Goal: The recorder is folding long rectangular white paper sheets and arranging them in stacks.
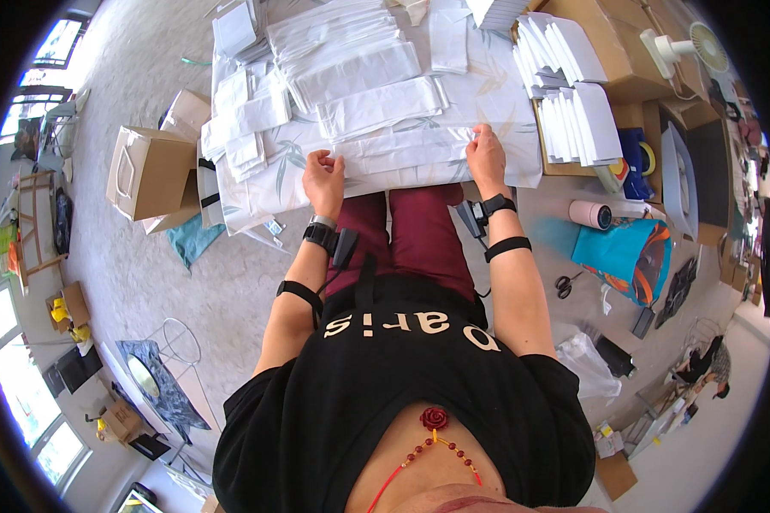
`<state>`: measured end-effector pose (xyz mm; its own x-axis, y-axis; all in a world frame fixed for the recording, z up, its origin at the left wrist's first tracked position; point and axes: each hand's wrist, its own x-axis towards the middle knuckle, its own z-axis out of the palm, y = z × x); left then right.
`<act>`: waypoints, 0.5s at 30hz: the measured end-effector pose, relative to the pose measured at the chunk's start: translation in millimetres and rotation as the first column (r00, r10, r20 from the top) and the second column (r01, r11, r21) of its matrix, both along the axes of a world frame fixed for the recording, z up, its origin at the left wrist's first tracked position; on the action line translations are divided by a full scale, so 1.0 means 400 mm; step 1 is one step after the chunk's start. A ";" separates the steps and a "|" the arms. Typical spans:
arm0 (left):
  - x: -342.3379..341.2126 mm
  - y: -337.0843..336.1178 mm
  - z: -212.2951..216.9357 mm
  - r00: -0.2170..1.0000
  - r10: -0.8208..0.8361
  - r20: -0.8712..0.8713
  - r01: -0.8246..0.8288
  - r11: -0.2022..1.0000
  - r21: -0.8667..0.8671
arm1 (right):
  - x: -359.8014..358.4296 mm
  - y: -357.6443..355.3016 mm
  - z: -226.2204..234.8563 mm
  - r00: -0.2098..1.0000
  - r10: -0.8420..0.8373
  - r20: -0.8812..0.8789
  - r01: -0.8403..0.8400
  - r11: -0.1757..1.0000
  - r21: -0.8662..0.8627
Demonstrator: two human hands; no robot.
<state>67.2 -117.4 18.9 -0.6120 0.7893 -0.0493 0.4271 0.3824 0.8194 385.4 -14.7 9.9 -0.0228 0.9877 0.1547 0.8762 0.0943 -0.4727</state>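
A long, thin, translucent white plastic bag (402, 151) lies flat along the near edge of the table, stretched between my two hands. At its left end my left hand (323, 181) is closed, fingertips pinching the plastic. My right hand (486, 160) pinches the other end, where the plastic shines and creases. Just beyond lies a short pile of similar flat bags (383, 109). Farther back is a bigger, overlapping stack of these bags (342, 43). Smaller folded white pieces (246, 154) are heaped to the left.
A leaf-patterned cloth (505, 128) covers the table. White folded packets (580, 128) stand in a cardboard box at the right, near a small fan (708, 47). Cardboard boxes (150, 171) sit left of the table. A pink cup (590, 214), scissors (566, 285) and a turquoise bag (620, 256) are at the right.
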 end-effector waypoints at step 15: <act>0.006 -0.005 0.006 0.999 -0.016 -0.037 0.015 1.000 -0.002 | -0.334 -0.141 0.047 0.848 0.495 -0.188 -0.474 0.868 0.145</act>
<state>69.4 -119.2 21.1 -0.6011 0.7987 -0.0283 0.4627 0.3766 0.8026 251.7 -71.3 28.7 -0.4515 0.8410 0.2981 0.5871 0.5315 -0.6106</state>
